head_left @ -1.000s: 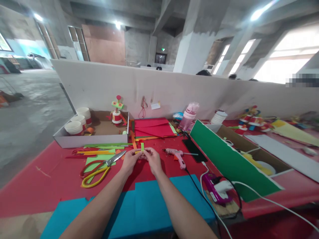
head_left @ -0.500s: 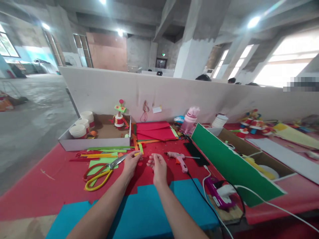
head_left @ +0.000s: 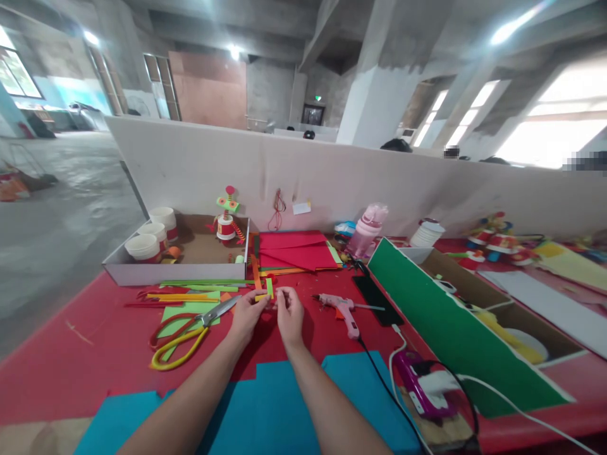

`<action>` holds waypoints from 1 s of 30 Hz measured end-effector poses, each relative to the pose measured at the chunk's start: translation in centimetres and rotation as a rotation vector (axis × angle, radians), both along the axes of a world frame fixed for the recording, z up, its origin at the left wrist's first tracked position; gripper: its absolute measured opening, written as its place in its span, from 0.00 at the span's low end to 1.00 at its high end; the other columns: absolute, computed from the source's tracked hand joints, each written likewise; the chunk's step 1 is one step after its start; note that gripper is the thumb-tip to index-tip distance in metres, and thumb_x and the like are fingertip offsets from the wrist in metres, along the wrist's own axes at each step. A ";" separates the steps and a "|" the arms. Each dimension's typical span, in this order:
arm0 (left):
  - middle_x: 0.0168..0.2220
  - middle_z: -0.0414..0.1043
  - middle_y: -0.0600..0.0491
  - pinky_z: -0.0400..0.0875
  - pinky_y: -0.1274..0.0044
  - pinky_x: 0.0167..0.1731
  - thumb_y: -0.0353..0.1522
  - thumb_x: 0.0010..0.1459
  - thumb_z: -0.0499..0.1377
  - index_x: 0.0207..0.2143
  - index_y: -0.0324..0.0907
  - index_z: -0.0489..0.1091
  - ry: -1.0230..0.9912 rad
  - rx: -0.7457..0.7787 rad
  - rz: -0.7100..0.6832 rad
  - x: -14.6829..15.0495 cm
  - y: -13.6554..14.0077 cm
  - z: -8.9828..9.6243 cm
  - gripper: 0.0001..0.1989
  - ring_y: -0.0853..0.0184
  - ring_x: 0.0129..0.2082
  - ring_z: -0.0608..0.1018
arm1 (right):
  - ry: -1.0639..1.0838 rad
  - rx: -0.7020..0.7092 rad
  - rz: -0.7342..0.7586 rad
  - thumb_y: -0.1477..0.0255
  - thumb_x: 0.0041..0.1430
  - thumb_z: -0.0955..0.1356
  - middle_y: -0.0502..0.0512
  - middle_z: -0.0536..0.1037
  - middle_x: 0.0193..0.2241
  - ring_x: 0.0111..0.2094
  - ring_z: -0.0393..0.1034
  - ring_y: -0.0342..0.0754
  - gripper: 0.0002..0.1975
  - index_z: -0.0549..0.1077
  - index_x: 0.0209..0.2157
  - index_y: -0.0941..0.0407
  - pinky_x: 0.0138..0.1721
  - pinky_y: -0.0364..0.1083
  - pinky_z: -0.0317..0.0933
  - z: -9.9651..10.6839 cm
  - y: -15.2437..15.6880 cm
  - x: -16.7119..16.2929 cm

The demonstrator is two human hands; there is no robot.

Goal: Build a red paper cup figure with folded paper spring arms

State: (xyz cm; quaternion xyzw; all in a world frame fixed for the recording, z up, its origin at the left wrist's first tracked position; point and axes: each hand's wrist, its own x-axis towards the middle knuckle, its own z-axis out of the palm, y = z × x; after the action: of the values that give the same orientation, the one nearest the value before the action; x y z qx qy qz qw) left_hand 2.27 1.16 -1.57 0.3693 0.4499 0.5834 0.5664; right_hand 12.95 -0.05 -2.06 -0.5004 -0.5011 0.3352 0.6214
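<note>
My left hand (head_left: 245, 321) is closed in a pinch on small paper strips, a yellow strip (head_left: 262, 297) with a light green strip (head_left: 270, 287) standing up across its end. Just to the right, my right hand (head_left: 291, 317) has its fingertips pressed together near the green strip; what they hold, if anything, is too small to make out. Left of my hands lie scissors (head_left: 176, 341) with red and yellow handles, partly over light green paper (head_left: 171, 314). A pink glue gun (head_left: 344, 308) rests on the table to the right.
Behind the strips stands a shallow box (head_left: 175, 274) with paper cups and a paper robot figure (head_left: 226, 227). Red paper sheets (head_left: 294, 246) and a pink bottle (head_left: 368, 229) are farther back. A green-sided box (head_left: 455, 335), a phone (head_left: 374, 297) and a purple power strip (head_left: 422, 385) with cables lie right.
My right hand has moved left toward my left hand, and its loosely curled fingers have closed into a pinch. The left hand still holds the strips.
</note>
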 end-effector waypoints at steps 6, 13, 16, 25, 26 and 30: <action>0.25 0.76 0.52 0.69 0.79 0.27 0.39 0.37 0.71 0.33 0.37 0.74 -0.052 0.008 -0.016 -0.1 0.3 0.2 0.21 0.71 0.23 0.75 | 0.072 -0.037 0.165 0.62 0.59 0.64 0.54 0.78 0.34 0.33 0.74 0.49 0.12 0.71 0.40 0.54 0.36 0.46 0.70 -0.7 0.7 -0.2; 0.24 0.75 0.54 0.68 0.81 0.26 0.37 0.39 0.70 0.32 0.37 0.74 -0.023 0.044 -0.022 0.1 0.5 -0.1 0.18 0.72 0.22 0.74 | 0.065 -0.047 0.104 0.62 0.59 0.64 0.52 0.77 0.31 0.30 0.73 0.48 0.10 0.70 0.36 0.53 0.32 0.45 0.69 -0.5 0.8 -0.5; 0.23 0.74 0.54 0.67 0.81 0.25 0.37 0.40 0.70 0.32 0.37 0.73 -0.039 0.046 -0.037 0.1 0.5 -0.1 0.18 0.72 0.22 0.73 | 0.151 -0.077 0.154 0.61 0.57 0.65 0.49 0.75 0.27 0.25 0.71 0.46 0.10 0.69 0.32 0.53 0.28 0.44 0.68 -0.3 1.4 -0.5; 0.24 0.73 0.54 0.67 0.80 0.26 0.36 0.41 0.69 0.33 0.37 0.72 -0.123 0.049 -0.038 -0.1 0.4 0.1 0.17 0.72 0.22 0.73 | 0.288 -0.085 0.324 0.65 0.50 0.70 0.49 0.76 0.28 0.24 0.70 0.43 0.12 0.70 0.36 0.54 0.28 0.43 0.67 0.1 1.7 -0.3; 0.24 0.73 0.54 0.67 0.80 0.26 0.36 0.42 0.69 0.33 0.37 0.72 -0.123 0.052 -0.043 -0.1 0.4 0.1 0.17 0.72 0.22 0.73 | 0.288 -0.085 0.327 0.66 0.50 0.70 0.49 0.76 0.28 0.24 0.70 0.43 0.12 0.70 0.37 0.54 0.28 0.43 0.67 0.1 1.7 -0.2; 0.26 0.74 0.53 0.68 0.79 0.27 0.36 0.41 0.70 0.33 0.37 0.72 -0.115 0.062 -0.035 0.0 0.4 0.1 0.18 0.71 0.24 0.74 | 0.272 -0.090 0.321 0.65 0.52 0.69 0.49 0.77 0.28 0.24 0.70 0.43 0.11 0.72 0.38 0.55 0.28 0.43 0.66 -0.1 1.8 0.1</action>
State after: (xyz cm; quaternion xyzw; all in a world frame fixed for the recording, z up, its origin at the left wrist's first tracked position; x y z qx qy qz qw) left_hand 2.26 1.53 -1.50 0.3606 0.3917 0.6072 0.5898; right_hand 13.06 1.76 -2.16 -0.3913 -0.4703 0.5164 0.5992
